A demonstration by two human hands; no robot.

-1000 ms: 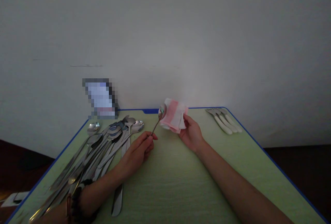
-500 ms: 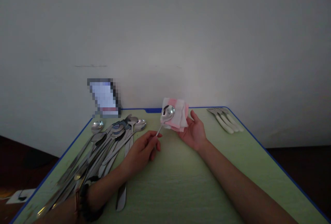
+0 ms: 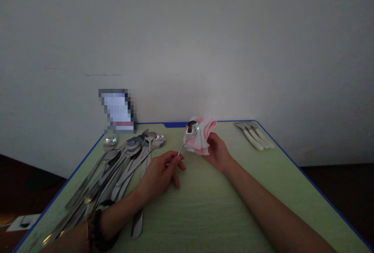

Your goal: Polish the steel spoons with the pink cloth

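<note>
My left hand [image 3: 163, 169] pinches the handle of a shiny metal spoon [image 3: 192, 127], its bowl tilted up and away from me. Behind and against that bowl is a pink and white cloth [image 3: 203, 138], folded and bunched. My right hand [image 3: 217, 151] grips the cloth from the right side; its fingertips are mostly hidden by the fabric. Left of my hands lies a loose pile of spoons and other metal cutlery [image 3: 117, 175], partly covered by my left forearm.
Several forks [image 3: 253, 136] with pale handles lie side by side at the far right of the green table [image 3: 204, 214], which has a blue edge. A blurred-out phone-like screen [image 3: 117, 108] leans at the back left. A grey-white wall [image 3: 187, 42] rises behind.
My right hand has closed from an open palm onto the cloth, which is now bunched around the back of the spoon's bowl. The spoon has shifted slightly to the right.
</note>
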